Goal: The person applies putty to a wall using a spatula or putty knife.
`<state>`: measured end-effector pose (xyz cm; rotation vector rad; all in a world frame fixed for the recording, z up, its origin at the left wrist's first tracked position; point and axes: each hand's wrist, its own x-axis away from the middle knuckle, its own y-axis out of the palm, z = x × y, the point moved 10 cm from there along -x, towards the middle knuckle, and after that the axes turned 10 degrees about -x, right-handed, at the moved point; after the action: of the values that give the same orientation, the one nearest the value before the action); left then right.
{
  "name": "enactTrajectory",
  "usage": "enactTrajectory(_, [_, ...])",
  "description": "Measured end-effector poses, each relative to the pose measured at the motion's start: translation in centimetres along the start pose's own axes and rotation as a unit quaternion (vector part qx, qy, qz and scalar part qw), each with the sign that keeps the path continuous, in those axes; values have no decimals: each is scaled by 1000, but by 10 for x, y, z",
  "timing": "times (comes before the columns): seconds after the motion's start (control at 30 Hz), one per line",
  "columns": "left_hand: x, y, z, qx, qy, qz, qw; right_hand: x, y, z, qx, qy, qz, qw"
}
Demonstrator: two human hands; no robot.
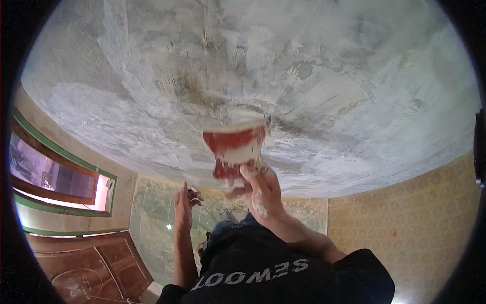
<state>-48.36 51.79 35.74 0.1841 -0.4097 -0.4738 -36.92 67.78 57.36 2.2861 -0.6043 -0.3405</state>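
My right hand [260, 190] is closed on a wide red putty knife [234, 139], thumb on its near face. Pale putty smears its middle, and a whitish band runs along its far edge. That edge is at or very close to a broad grey-white plastered surface [324, 96]; contact cannot be made out. White putty also marks the hand. Lower and to the left, my left hand [186, 202] is raised with fingers curled. Something small and dark reddish shows at them, too unclear to name.
At the left is a green-framed window [61, 175], with a brown wooden panel [96, 268] below it. A yellow patterned wall [400, 228] stands at the right. Green tiled area [154, 218] shows behind my left arm. A dark object [480, 147] juts in at the right rim.
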Motion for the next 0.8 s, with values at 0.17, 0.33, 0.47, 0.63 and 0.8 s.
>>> enactTrajectory(0.17, [-6,-13,-1,16,9,14,1000,18,-100,47,19,75,124,989])
enactTrajectory(0.33, [1,-16,6,1,0,31,1000,-25,-77,6,-3,-14,134,991])
enactTrajectory(0.47, [4,-23,1,-4,-5,35,999,-26,-33,13,0,-21,57,998])
enactTrajectory(0.63, [9,-30,5,7,18,56,998,10,-62,45,29,56,55,996])
enactTrajectory(0.8, [11,-46,-8,9,8,82,997,11,-144,44,3,1,201,980])
